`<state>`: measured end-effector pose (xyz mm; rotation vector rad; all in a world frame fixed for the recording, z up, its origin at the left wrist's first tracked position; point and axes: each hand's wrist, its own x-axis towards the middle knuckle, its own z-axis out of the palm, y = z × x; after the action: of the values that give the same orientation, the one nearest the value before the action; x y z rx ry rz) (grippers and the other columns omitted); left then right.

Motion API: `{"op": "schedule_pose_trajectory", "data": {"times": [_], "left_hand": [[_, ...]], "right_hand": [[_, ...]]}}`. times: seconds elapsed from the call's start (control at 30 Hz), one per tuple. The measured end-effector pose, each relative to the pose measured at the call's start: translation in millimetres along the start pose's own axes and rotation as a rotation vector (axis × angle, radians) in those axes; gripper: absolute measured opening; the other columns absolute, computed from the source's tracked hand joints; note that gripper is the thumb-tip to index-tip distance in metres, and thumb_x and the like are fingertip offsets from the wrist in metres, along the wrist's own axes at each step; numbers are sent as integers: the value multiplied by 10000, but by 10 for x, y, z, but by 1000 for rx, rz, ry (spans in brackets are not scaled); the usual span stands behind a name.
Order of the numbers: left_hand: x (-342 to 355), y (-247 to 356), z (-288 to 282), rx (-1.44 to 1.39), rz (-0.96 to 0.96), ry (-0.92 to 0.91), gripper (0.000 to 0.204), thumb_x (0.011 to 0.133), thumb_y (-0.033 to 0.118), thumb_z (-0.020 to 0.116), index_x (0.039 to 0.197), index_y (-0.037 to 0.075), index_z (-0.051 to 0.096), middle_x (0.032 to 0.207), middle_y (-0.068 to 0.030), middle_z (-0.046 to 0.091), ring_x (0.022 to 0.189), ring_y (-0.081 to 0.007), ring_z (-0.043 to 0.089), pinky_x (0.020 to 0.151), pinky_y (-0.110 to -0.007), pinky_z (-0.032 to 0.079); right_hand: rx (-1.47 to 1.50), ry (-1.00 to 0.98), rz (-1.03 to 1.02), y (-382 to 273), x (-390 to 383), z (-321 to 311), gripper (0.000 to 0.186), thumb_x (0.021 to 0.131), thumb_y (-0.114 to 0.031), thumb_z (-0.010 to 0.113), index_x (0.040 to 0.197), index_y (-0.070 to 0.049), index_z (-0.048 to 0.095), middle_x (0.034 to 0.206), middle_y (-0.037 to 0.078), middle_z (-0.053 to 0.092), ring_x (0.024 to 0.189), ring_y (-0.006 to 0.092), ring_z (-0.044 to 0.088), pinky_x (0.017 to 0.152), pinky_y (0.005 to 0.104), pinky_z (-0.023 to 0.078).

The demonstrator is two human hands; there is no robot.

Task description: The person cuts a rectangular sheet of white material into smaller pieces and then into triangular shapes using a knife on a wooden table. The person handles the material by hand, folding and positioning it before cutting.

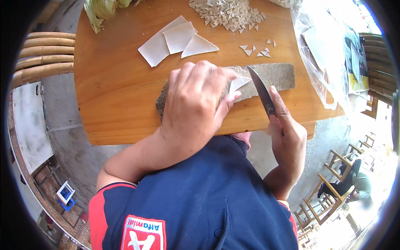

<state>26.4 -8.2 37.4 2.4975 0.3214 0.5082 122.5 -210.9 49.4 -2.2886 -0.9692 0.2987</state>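
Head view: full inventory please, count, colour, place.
table: 1, brown wood, centre
white sheets: 3, overlapping, far left-centre
triangle pile: uncounted, off-white, far edge
loose triangles: about ten, off-white, below pile
leafy bundle: 1, pale green, far left corner
block: 1, grey-brown, under left hand
white triangle: 1, on block
knife: 1, dark blade, right hand
plastic bag: clear, right edge
bamboo slats: several, tan, both sides
chairs: several, brown, lower right
other person: 1, pale-green top, lower right
shirt: 1, navy and red, bottom
left hand: 1, bare, over block
right hand: 1, bare, gripping knife
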Motion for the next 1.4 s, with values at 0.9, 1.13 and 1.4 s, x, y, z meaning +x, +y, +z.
{"op": "schedule_pose_trajectory", "data": {"times": [0.9, 1.13, 1.4], "left_hand": [[-250, -33, 78, 36, 55, -66, 537, 799, 203, 803, 1305, 92, 661, 1176, -103, 537, 1039, -276, 517, 890, -420, 427], [-249, -23, 81, 55, 55, -78, 531, 800, 201, 802, 1300, 88, 661, 1189, -104, 524, 1042, -274, 515, 889, -422, 425], [-236, 2, 53, 81, 67, -88, 549, 803, 205, 804, 1314, 85, 644, 1184, -109, 524, 1045, -287, 511, 890, -422, 426]], "right_hand": [[-361, -104, -91, -232, 28, 72, 772, 782, -4, 728, 1503, -188, 524, 686, 91, 599, 585, 239, 632, 563, 401, 529], [-456, -197, 22, -552, -20, 116, 808, 793, 54, 651, 1548, -153, 452, 742, 139, 604, 620, 264, 647, 612, 401, 543], [-390, -144, 34, -510, -58, 139, 897, 763, -79, 800, 1567, -178, 414, 707, 89, 610, 596, 249, 647, 577, 401, 552]]}}
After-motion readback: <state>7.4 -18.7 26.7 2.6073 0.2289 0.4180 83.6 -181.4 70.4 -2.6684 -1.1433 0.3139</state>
